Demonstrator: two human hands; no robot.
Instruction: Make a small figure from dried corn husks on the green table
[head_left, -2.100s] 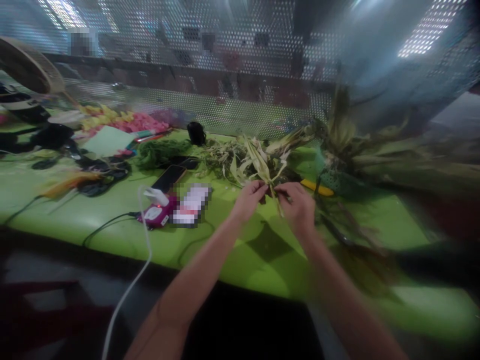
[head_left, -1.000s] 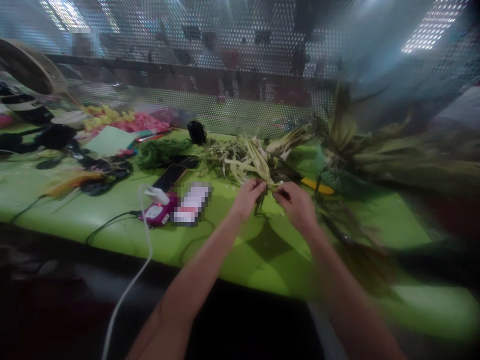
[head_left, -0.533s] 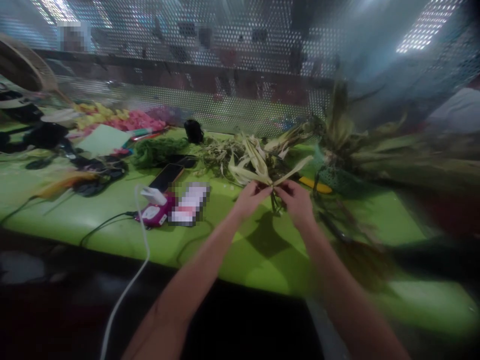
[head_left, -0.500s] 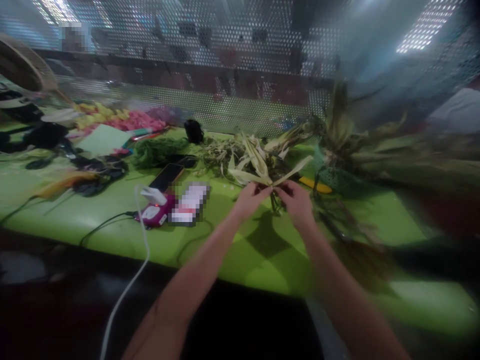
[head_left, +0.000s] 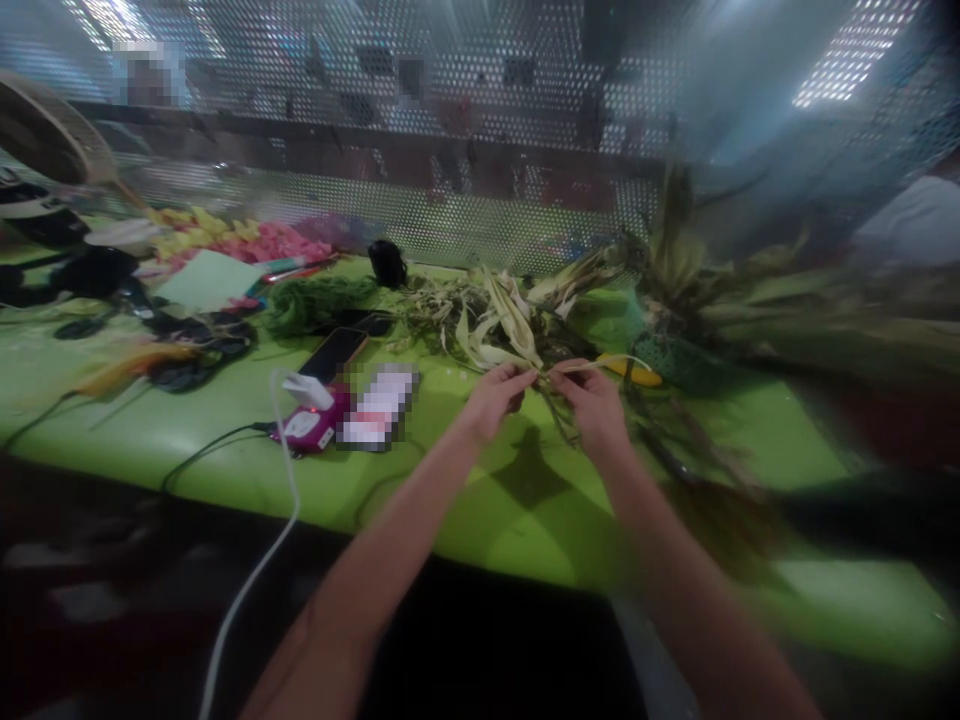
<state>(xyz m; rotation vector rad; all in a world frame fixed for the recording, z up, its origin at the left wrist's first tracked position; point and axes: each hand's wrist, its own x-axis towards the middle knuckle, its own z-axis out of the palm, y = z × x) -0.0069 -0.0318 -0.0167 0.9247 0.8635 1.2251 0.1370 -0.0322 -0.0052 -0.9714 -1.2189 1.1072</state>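
In the head view, a pale, drying leafy stem [head_left: 514, 318] is held just above the green table, its long leaves fanning upward and its thin lower end hanging down. My left hand [head_left: 495, 398] is closed in a pinch at the base of the leaves. Close beside it, my right hand [head_left: 592, 405] pinches a narrow pale leaf strip [head_left: 626, 360] that sticks out to the right over the knuckles. The fingertips nearly meet. Behind the hands lies a heap of similar dried stems [head_left: 442, 305].
A yellow-handled tool [head_left: 637, 372] lies right of my hands, before a green basket [head_left: 671, 350] of long leaves. To the left are a phone [head_left: 381, 405], a dark phone [head_left: 334, 355], a purple power adapter [head_left: 311, 425] with a white cable, and green fibre [head_left: 319, 303].
The leaf strip at my right hand has swung from pointing up and right to lying lower, out to the right. The stem's lower end has tilted rightward. My hands have barely shifted.
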